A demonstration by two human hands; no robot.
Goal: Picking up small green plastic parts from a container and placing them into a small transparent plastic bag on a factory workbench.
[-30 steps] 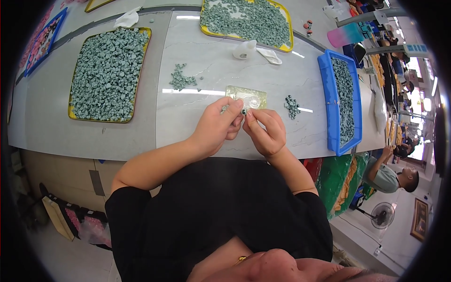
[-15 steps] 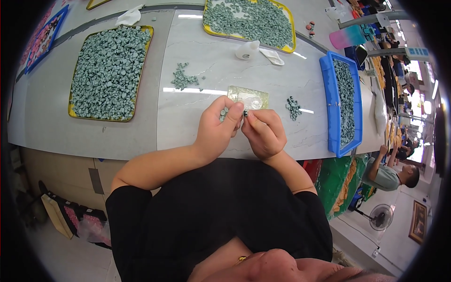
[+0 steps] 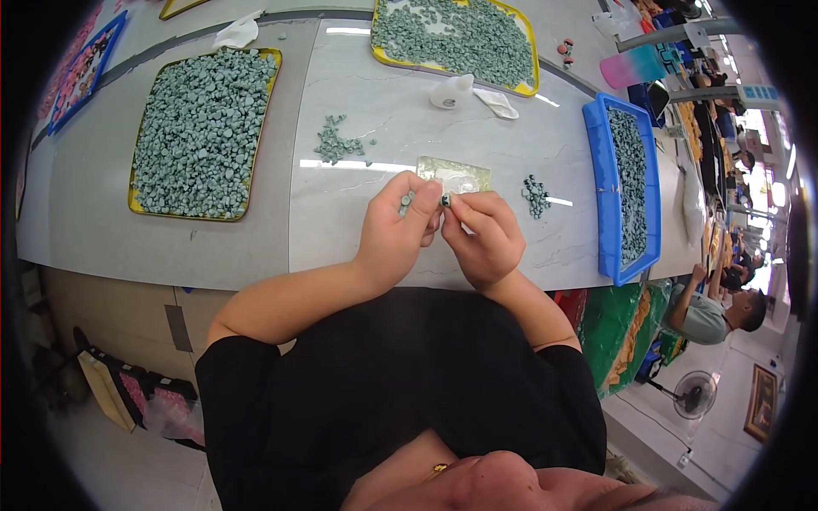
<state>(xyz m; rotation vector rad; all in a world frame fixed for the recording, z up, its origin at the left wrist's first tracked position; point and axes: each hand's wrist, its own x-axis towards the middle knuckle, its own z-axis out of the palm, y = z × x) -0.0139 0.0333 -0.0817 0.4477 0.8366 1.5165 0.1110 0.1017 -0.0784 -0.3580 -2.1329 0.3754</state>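
My left hand (image 3: 394, 217) is closed, with several small green pieces (image 3: 406, 201) showing in the curl of its fingers. Between the fingertips of both hands sits one small dark green piece (image 3: 446, 200); my right hand (image 3: 484, 237) pinches it. Just beyond my hands lies a clear yellowish slab (image 3: 479, 176) with a whitish patch on it. A loose heap of green pieces (image 3: 336, 141) is to the left, and a smaller cluster of darker green pieces (image 3: 536, 196) is to the right.
Yellow-rimmed trays of green pieces stand at left (image 3: 135, 192) and at the back (image 3: 535, 64). A blue bin (image 3: 603, 217) of pieces is on the right. A white bottle (image 3: 452, 91) stands beside a white cloth (image 3: 497, 104). Another person (image 3: 716, 311) is farther right.
The whole view has shifted slightly. My hands stay together over the slab's near edge, and my right fingers have moved a little around the small piece.
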